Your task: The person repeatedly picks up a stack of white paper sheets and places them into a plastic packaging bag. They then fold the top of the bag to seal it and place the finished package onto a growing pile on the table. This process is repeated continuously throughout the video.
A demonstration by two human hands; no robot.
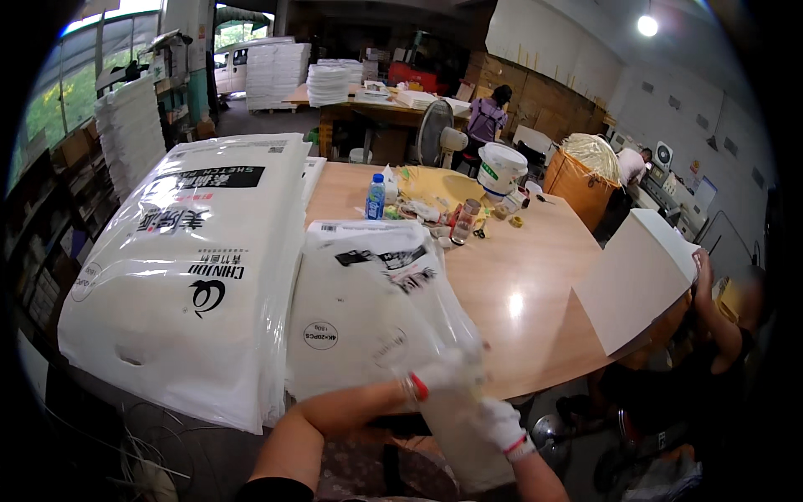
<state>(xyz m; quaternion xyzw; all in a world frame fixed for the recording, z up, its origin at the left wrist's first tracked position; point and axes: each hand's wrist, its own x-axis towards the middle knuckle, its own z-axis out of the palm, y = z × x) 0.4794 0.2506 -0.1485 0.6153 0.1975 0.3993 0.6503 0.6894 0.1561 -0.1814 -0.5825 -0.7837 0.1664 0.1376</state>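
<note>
Both my hands wear white gloves with red cuffs. My left hand is smeared by motion at the near right corner of a clear printed plastic bag on the table; its fingers cannot be made out. My right hand is closed at the right edge of a pale, flat pack that hangs past the table's near edge in front of me. Left of these lies a thick stack of similar printed plastic packs, white with black lettering.
On the wooden table stand a blue-labelled bottle, a clear cup and a white bucket, with tape rolls nearby. At right a co-worker holds large white sheets. Behind the table is a fan.
</note>
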